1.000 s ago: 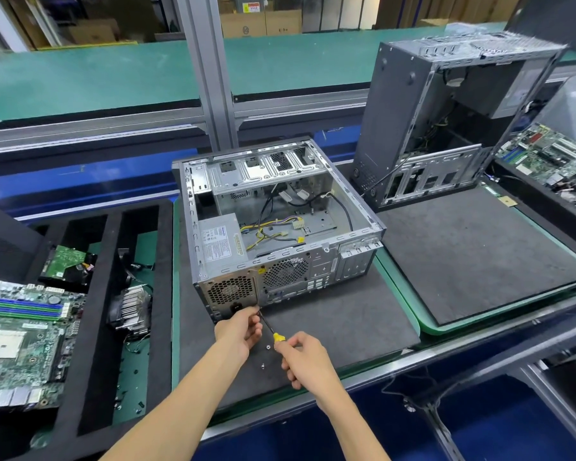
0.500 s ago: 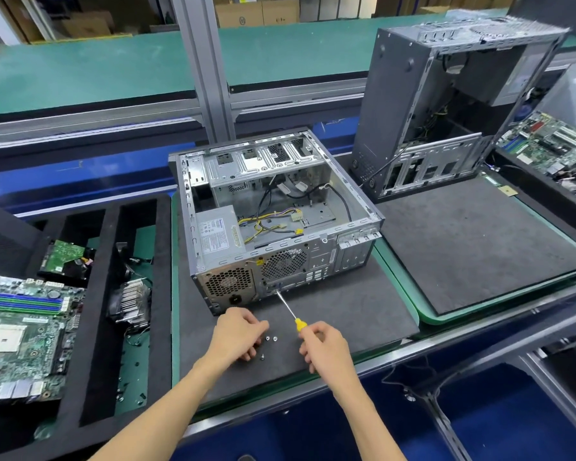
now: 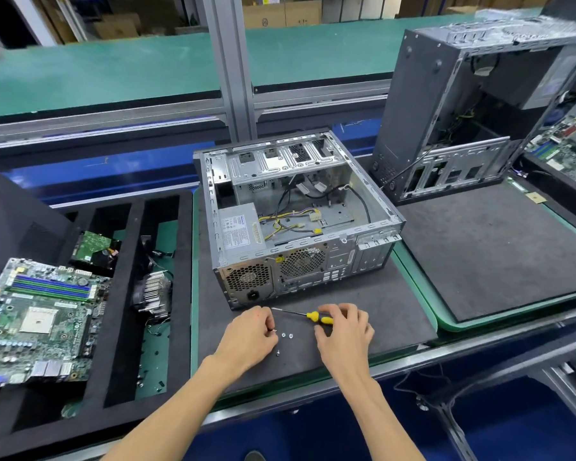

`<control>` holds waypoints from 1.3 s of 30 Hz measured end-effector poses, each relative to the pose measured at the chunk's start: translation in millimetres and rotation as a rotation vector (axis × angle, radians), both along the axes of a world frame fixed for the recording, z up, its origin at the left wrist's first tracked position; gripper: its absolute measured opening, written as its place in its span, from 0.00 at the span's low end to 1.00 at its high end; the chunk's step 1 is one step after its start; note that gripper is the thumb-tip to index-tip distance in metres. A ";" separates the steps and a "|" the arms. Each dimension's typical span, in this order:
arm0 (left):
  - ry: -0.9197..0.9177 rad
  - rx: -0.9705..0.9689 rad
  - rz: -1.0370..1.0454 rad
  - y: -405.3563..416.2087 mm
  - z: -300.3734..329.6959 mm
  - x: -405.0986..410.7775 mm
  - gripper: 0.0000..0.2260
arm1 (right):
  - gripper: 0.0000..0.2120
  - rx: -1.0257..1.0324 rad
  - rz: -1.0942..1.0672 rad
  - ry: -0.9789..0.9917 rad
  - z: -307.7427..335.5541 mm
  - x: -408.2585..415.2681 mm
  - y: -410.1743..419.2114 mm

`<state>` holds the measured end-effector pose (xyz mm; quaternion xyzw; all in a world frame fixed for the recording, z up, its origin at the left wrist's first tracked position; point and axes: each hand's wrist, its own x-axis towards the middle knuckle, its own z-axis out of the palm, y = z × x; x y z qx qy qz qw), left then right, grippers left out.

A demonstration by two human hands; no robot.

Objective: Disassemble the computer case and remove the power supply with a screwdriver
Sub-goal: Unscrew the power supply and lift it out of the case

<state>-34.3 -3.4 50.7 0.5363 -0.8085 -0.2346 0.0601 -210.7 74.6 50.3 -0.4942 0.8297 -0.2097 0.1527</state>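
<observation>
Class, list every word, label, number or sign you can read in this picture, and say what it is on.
No text here reads for certain.
Power supply label: printed lines, too small to read.
Yellow sticker by the rear fan: a warning sign, too small to read.
Cardboard boxes behind the bench: a round mark and a coloured label, blurred.
Left motherboard: markings too small to read.

The scene was viewed by a single head-worn wide-angle camera, aimed forward and steeply down over the workbench from close range. Both forearms were seen entering from the bottom edge, the open computer case (image 3: 296,221) lay just beyond the hands, and the bench edges were bowed by the lens.
</observation>
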 end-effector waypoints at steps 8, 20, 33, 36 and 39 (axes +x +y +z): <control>0.038 -0.070 -0.191 -1.7 -7.8 0.3 0.07 | 0.11 -0.306 -0.058 -0.118 3.1 12.7 12.1; -0.011 -0.118 -0.250 -0.1 -3.9 -9.4 0.06 | 0.07 -0.194 -0.530 -1.426 16.5 28.1 3.8; 0.421 0.147 -0.138 13.6 34.8 -30.7 0.19 | 0.19 -0.148 -0.582 -1.932 12.1 25.1 -7.4; 0.405 0.110 -0.092 10.1 31.4 -28.0 0.12 | 0.19 -0.142 -0.584 -1.987 8.7 21.9 -7.1; 0.395 0.065 -0.011 6.5 25.3 -22.3 0.06 | 0.18 -0.157 -0.600 -2.001 7.0 16.3 -5.4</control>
